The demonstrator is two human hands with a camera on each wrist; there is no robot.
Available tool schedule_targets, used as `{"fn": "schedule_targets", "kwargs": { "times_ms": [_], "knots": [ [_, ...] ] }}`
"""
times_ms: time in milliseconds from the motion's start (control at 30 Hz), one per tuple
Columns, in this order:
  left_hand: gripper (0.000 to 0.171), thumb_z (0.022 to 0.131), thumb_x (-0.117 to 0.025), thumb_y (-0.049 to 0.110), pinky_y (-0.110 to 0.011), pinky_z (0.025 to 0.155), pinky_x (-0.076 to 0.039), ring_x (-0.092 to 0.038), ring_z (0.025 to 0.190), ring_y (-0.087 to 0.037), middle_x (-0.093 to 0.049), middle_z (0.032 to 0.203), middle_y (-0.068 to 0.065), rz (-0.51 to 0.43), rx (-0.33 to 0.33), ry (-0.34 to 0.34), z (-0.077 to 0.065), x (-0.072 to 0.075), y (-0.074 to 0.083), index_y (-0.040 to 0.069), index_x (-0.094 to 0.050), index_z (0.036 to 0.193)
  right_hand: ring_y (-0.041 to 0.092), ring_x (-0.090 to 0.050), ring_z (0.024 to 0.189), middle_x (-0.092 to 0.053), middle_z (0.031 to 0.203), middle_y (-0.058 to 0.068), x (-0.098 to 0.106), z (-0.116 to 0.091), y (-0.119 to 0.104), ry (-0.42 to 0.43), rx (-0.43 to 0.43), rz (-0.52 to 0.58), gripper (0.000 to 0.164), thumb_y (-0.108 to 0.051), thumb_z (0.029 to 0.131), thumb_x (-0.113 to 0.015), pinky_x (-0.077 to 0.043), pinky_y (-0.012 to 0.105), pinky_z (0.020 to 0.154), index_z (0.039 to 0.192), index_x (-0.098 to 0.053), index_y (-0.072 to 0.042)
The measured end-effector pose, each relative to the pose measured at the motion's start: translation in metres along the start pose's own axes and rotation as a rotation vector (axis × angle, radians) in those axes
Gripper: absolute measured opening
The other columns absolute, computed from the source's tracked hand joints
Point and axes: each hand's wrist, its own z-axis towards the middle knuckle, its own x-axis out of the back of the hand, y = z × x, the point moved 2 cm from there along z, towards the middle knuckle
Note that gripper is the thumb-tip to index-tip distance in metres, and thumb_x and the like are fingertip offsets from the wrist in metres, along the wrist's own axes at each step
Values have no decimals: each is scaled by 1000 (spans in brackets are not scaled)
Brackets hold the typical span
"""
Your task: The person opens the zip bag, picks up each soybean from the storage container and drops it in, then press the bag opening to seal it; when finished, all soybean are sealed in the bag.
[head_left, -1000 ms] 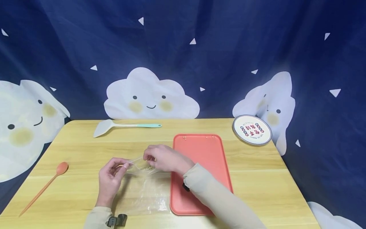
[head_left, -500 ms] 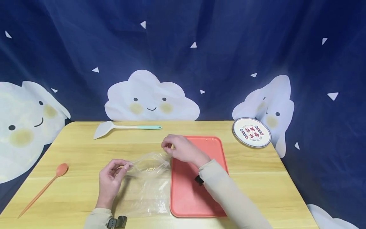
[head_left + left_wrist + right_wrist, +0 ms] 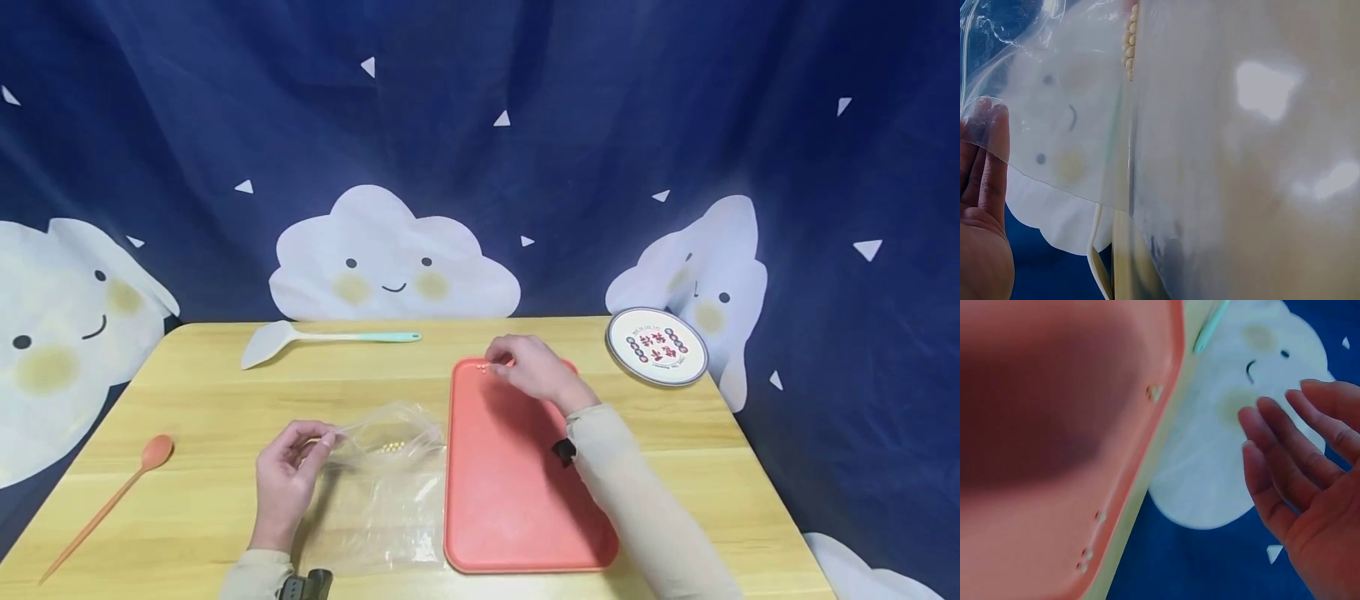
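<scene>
Red characters (image 3: 657,343) mark the plate (image 3: 694,350) near the coral tray (image 3: 517,500).

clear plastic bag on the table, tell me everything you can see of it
The clear bag looks like thin, shiny, creased plastic film. It lies on the wooden table, its far end lifted and gaping open. The left hand pinches that end's left edge. Small pale yellow balls appear to sit inside near the mouth. Its right edge runs beside the red tray; whether they touch is unclear.
</scene>
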Motion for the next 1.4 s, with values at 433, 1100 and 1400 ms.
{"fn": "schedule_targets", "kwargs": {
  "times_ms": [433, 1100, 1400],
  "knots": [
    [7, 85, -60, -21, -19, 70, -57, -70, 77, -14, -68, 84, -19, 25, 6, 14, 1, 1, 0, -16, -61, 89, 27, -64, 96, -69, 97, 8, 13, -6, 58, 9, -119, -200, 14, -7, 87, -69, -51, 42, 89, 101, -72, -5],
    [9, 83, -59, -24, -19, 69, -57, -70, 75, -14, -68, 83, -16, 3, 10, 32, 2, 4, -1, -17, -61, 89, 26, -65, 97, -71, 94, 5, -2, -4, 89, -68, -163, -333, 18, 0, 85, -65, -52, 42, 88, 95, -77, -9],
    [8, 84, -59, -23, -19, 67, -57, -70, 75, -14, -69, 83, -12, 20, 28, 36, 3, 5, -2, -17, -60, 89, 24, -63, 84, -67, 83, 5, -5, 2, 89, -76, -122, -372, 18, 7, 81, -62, -54, 38, 77, 85, -73, -7]
  ]
}}
